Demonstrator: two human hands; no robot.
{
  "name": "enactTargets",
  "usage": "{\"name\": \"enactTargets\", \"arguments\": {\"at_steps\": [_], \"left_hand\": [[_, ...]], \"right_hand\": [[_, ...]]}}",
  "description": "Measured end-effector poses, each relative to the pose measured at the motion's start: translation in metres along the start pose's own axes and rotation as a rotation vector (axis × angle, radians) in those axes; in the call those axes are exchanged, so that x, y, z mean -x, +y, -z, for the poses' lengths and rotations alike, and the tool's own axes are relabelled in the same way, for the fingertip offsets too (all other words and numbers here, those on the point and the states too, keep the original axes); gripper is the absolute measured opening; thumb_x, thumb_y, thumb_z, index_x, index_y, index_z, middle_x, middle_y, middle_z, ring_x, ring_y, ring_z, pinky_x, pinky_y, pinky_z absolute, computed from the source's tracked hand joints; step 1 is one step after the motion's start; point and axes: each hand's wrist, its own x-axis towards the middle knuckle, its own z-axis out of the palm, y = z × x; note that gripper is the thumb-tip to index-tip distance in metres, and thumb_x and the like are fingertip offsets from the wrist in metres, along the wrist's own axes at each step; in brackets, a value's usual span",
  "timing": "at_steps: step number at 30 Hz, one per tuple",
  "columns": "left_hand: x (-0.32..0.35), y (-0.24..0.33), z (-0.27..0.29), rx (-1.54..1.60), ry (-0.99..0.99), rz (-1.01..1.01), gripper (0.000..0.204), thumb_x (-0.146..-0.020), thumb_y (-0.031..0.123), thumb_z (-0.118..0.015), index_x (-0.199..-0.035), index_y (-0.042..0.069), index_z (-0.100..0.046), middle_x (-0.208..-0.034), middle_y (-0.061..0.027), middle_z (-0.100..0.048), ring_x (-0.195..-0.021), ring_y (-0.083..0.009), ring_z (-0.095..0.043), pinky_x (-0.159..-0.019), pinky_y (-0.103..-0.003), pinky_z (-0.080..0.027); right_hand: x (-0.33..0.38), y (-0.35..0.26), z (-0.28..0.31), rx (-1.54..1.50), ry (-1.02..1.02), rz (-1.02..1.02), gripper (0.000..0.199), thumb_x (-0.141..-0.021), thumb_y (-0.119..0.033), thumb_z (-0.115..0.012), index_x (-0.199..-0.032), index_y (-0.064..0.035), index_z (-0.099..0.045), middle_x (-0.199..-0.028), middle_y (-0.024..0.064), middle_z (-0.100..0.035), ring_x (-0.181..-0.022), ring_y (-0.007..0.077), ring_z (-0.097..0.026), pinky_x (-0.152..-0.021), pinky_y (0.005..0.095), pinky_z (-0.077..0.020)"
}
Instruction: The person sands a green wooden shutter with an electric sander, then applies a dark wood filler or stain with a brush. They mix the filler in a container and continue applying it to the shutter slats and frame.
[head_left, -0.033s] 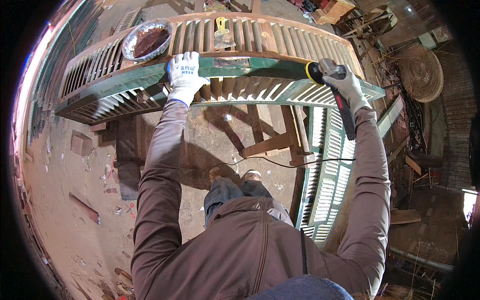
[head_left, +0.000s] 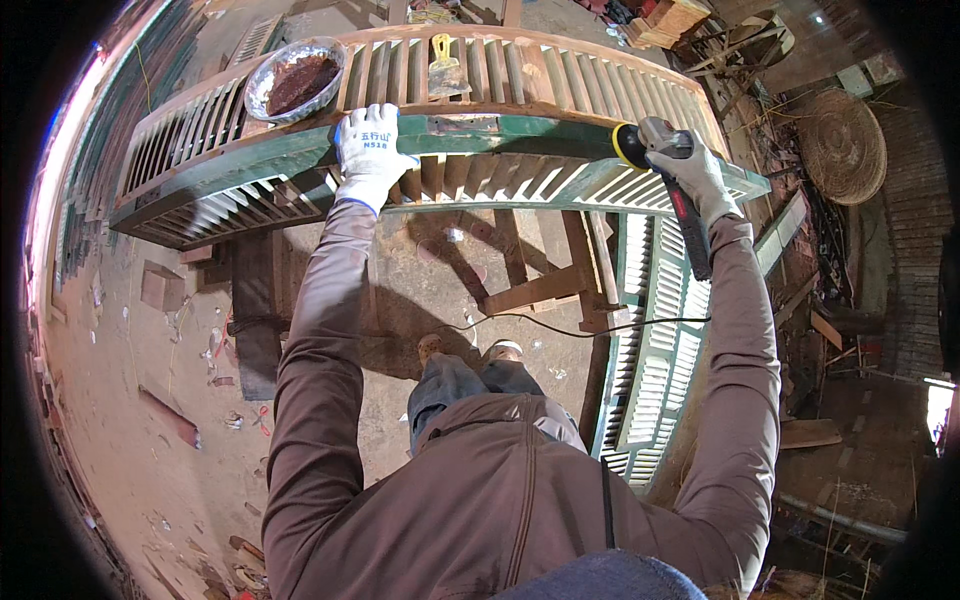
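From where I stood, the green louvered shutter [head_left: 545, 128] stretched from side to side in front of the person [head_left: 460, 490], its long axis crosswise to the body. The white-gloved left hand [head_left: 370, 150] was hooked over the shutter's green edge, left of its middle, thumb spread toward the right — it gripped the wood and nothing else. The right hand [head_left: 702, 180], gloved too, was wrapped firmly around a power sander [head_left: 686, 218] at the shutter's right part, the tool's dark body reaching back to the shutter's near side. What counted was how the two lay to each other: the sander's long axis ran across the shutter's, and its yellow-rimmed pad [head_left: 628, 147] sat forward and left of the right fist, at the green edge. Whether the pad touched or hung just off it, I couldn't tell. The right hand was plainly nearer the pad — the left was well apart along the shutter. Beyond the shutter, a bare-wood louvered panel [head_left: 535, 75] carried a bowl [head_left: 258, 95] of brown paste [head_left: 303, 82] and, farther right, a yellow-handled scraper [head_left: 446, 72].
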Motion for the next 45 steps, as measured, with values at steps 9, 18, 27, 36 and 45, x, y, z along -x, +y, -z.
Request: {"name": "enactTargets", "arguments": {"at_steps": [9, 18, 27, 36, 45], "left_hand": [[-0.001, -0.002, -0.001, 0.001, 0.026, -0.006, 0.083, -0.057, 0.05, -0.093, -0.121, 0.013, -0.055, -0.118, -0.0074, -0.06, -0.115, -0.028, -0.055, -0.101, -0.046, -0.042], [-0.001, -0.002, -0.005, 0.003, 0.057, -0.005, 0.082, -0.057, 0.048, -0.093, -0.121, 0.013, -0.055, -0.119, -0.0079, -0.06, -0.116, -0.0279, -0.055, -0.102, -0.046, -0.043], [-0.004, 0.003, -0.003, 0.004, 0.044, 0.008, 0.081, -0.057, 0.049, -0.093, -0.12, 0.013, -0.056, -0.118, -0.007, -0.06, -0.117, -0.027, -0.055, -0.102, -0.045, -0.042], [-0.002, -0.001, -0.005, 0.0, 0.056, 0.022, 0.082, -0.057, 0.051, -0.092, -0.12, 0.014, -0.056, -0.118, -0.0072, -0.061, -0.115, -0.0277, -0.055, -0.102, -0.045, -0.041], [0.0, -0.004, -0.007, 0.021, 0.084, 0.023, 0.083, -0.055, 0.048, -0.092, -0.122, 0.014, -0.057, -0.119, -0.0081, -0.06, -0.116, -0.0282, -0.056, -0.102, -0.046, -0.041]], "right_hand": [[-0.017, -0.001, -0.003, 0.021, -0.021, 0.032, 0.09, -0.063, -0.054, -0.09, -0.129, 0.0007, -0.062, -0.122, 0.0203, -0.071, -0.111, 0.0318, -0.069, -0.095, 0.0374, -0.0525], [-0.018, -0.008, -0.006, -0.034, 0.014, 0.016, 0.082, -0.063, -0.048, -0.092, -0.124, -0.0012, -0.064, -0.114, 0.0173, -0.073, -0.105, 0.0288, -0.071, -0.091, 0.0373, -0.0531], [0.005, -0.015, 0.007, 0.024, 0.06, 0.014, 0.08, -0.064, -0.048, -0.092, -0.124, -0.0015, -0.064, -0.111, 0.0159, -0.074, -0.101, 0.0251, -0.071, -0.089, 0.0355, -0.0536], [-0.03, -0.002, -0.014, -0.023, 0.04, 0.072, 0.082, -0.063, -0.049, -0.092, -0.124, -0.0013, -0.064, -0.112, 0.0175, -0.073, -0.103, 0.0284, -0.071, -0.092, 0.0375, -0.0534], [-0.006, -0.072, -0.036, -0.032, -0.008, 0.116, 0.083, -0.061, -0.051, -0.092, -0.122, -0.0016, -0.065, -0.109, 0.0174, -0.074, -0.099, 0.0262, -0.072, -0.089, 0.0368, -0.0542]]}}
